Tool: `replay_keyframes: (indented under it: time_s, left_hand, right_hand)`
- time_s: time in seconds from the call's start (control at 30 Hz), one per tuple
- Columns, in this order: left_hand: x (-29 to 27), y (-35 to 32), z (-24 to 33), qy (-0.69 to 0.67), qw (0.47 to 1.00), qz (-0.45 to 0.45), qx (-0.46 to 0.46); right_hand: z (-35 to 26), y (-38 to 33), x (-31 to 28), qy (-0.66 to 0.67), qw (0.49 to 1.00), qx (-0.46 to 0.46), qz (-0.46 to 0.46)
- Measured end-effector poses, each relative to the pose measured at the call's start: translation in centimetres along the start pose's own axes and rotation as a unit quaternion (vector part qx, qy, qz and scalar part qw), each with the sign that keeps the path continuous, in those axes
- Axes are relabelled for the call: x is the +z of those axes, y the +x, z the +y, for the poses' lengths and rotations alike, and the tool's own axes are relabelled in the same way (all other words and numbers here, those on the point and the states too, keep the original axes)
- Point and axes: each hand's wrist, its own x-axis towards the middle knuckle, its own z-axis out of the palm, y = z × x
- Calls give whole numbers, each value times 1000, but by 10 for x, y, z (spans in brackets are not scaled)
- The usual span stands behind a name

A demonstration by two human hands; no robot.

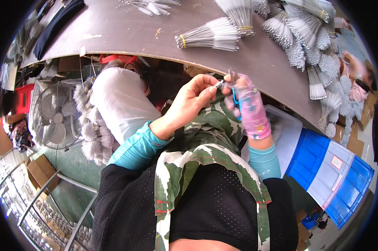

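Pinching a thin metal piece (pixel 219 84), bare left hand (pixel 191 102) meets pink-wrapped right hand (pixel 249 109).

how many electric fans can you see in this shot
1. The round metal-caged fan stands on the floor at the left, below the table edge, beside a white sack. Others may be hidden beyond the picture's dark rim.

— What sits between the left hand (pixel 193 102) and the right hand (pixel 247 106)?

— Too small to tell; only a glint at the fingertips. The pink wrap (pixel 254 111) hides most of the right hand.

— And the far bundles of white-tipped wires (pixel 306 37)?

— Cut off by the rim (the right ones blur).
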Motion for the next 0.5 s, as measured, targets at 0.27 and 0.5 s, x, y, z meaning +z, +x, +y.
replay_keyframes:
  time_s: [0.27, 0.5]
  left_hand:
    - [-8, -17, -1, -68, 997, -7, -32]
    - [-9, -19, -2, -72, 997, -15, -31]
  right_hand:
    - [-3, -6, -19, -13, 967, 191, -168]
    - [-4, -8, -13, -68, 946, 229, -217]
